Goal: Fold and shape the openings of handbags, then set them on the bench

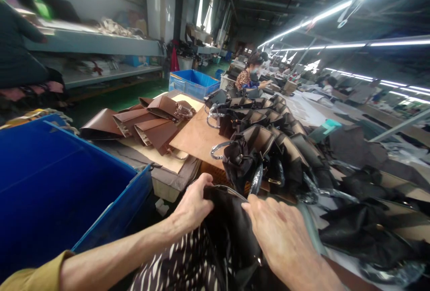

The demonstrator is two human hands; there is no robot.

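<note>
A black bag was found at the lower centre, directly between the two hands and in contact with both, above the wearer's lap. The left hand pinched the left end of its upper edge between thumb and fingers. The right hand had its fingers curled over the right end of the same edge, the thumb bent in. The bag's surface was smooth, limp and slightly glossy, with soft creases; its edge bowed between the grips, and a small bright metal fitting showed near the right wrist. Behind it lay a dark garment with pale, irregular streaks.

Just beyond stood closely packed black bags, their tan inner faces visible, with curved handles in shiny clear wrapping. To their left was a flat, brown board, and next to it smooth, brown leather-like pieces, folded into open, tapering shapes. A large blue bin with straight, thin walls occupied the left side. Farther off were a smaller blue crate and a seated co-worker in a spotted top.
</note>
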